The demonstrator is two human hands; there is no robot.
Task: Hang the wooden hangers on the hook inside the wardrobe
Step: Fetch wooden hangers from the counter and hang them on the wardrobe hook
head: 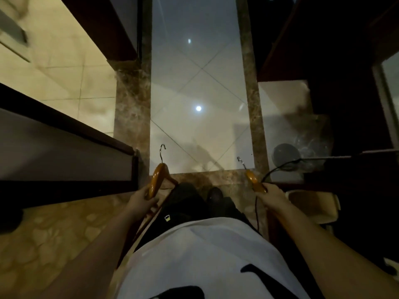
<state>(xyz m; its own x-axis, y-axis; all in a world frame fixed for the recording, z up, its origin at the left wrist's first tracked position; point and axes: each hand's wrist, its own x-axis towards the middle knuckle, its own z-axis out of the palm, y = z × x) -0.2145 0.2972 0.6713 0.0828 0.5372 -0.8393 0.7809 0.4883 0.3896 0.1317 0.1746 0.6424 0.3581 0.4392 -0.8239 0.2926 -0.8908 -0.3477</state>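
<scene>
I look straight down at my body and a tiled floor. My left hand grips a wooden hanger by one arm, its metal hook pointing away from me. My right hand grips a second wooden hanger, also with its metal hook pointing forward. Both hangers are held low at hip height, either side of my dark trousers. No wardrobe hook or rail shows in this view.
A pale glossy tiled corridor with brown marble borders runs ahead. Dark wooden panels stand on the left and dark furniture on the right. A black cable and a round dark object lie at right.
</scene>
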